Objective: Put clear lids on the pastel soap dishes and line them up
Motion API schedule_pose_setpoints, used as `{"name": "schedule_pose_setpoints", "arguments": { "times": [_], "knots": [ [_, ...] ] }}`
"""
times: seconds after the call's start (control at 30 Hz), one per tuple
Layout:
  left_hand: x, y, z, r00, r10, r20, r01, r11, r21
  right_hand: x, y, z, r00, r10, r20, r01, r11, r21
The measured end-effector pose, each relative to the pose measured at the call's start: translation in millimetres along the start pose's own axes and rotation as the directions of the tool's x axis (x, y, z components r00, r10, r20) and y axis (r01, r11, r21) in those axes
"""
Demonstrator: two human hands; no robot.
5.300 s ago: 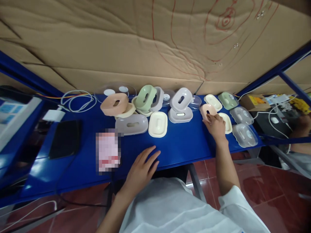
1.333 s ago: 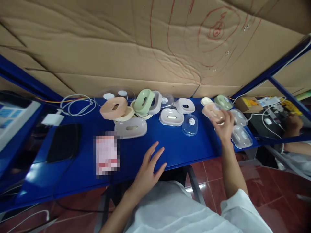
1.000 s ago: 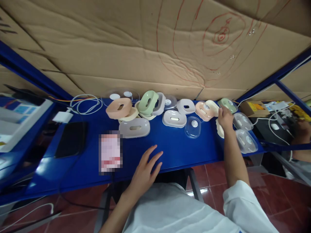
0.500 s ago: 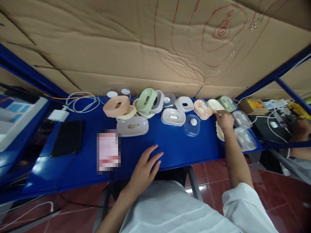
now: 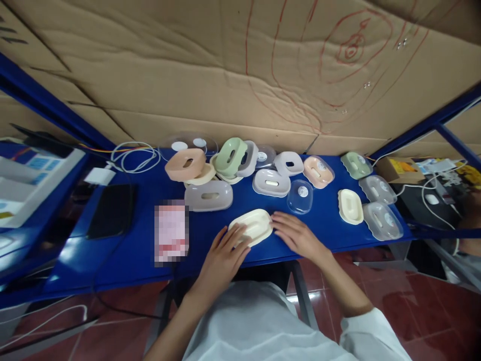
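A cream oval soap dish (image 5: 255, 223) lies on the blue table in front of me, with a raised piece in its middle. My left hand (image 5: 227, 248) reaches over its left end, fingers stretched and spread. At the right end, the fingertips of my right hand (image 5: 295, 231) are closed on the rim; the thumb is hidden. Just beyond are a pale grey dish (image 5: 271, 182) and a clear lid (image 5: 300, 196). A second, smaller cream dish (image 5: 350, 206) lies farther right.
Peach (image 5: 188, 165), green (image 5: 230, 156) and grey (image 5: 209, 196) slotted trays are stacked along the back left. A peach dish (image 5: 319, 172), a green dish (image 5: 356, 166) and clear lids (image 5: 383, 221) are on the right. A dark tablet (image 5: 111, 210) and blurred pink item (image 5: 172, 230) lie left.
My right hand has come from the right side to the front middle, bringing a cream dish from the back right row. My left hand now reaches over that dish.
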State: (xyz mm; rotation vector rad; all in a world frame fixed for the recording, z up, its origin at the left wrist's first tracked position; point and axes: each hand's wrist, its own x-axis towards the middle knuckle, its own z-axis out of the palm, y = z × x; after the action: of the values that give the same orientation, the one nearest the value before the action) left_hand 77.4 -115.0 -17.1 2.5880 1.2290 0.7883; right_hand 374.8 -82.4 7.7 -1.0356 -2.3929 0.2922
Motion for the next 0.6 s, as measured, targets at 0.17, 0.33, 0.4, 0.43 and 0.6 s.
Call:
{"name": "schedule_pose_setpoints", "arguments": {
  "times": [0.17,0.33,0.4,0.43,0.6],
  "knots": [
    [-18.1,-9.0,0.6,0.999,-0.047,0.003,0.048,0.998,-0.033,49.4,90.1,-31.5,0.954,0.229,-0.191,-0.276,0.921,-0.276],
    [-28.3,-11.4,-2.3,0.998,-0.061,-0.035,0.058,0.995,-0.078,86.1,118.2,-44.4,0.945,0.286,-0.159,-0.325,0.873,-0.363],
    [-31.4,-11.0,-3.3,0.994,-0.095,-0.061,0.089,0.991,-0.102,80.5,90.3,-38.8,0.955,0.174,-0.241,-0.255,0.895,-0.365],
    [-32.8,-10.8,-3.6,0.990,-0.122,-0.075,0.113,0.987,-0.113,73.8,70.4,-34.0,0.961,0.099,-0.259,-0.193,0.910,-0.368],
    [-33.8,-12.9,-4.6,0.957,-0.205,-0.204,0.191,0.978,-0.087,38.5,-29.9,7.9,0.994,-0.106,0.004,0.102,0.946,-0.309]
  ]
}}
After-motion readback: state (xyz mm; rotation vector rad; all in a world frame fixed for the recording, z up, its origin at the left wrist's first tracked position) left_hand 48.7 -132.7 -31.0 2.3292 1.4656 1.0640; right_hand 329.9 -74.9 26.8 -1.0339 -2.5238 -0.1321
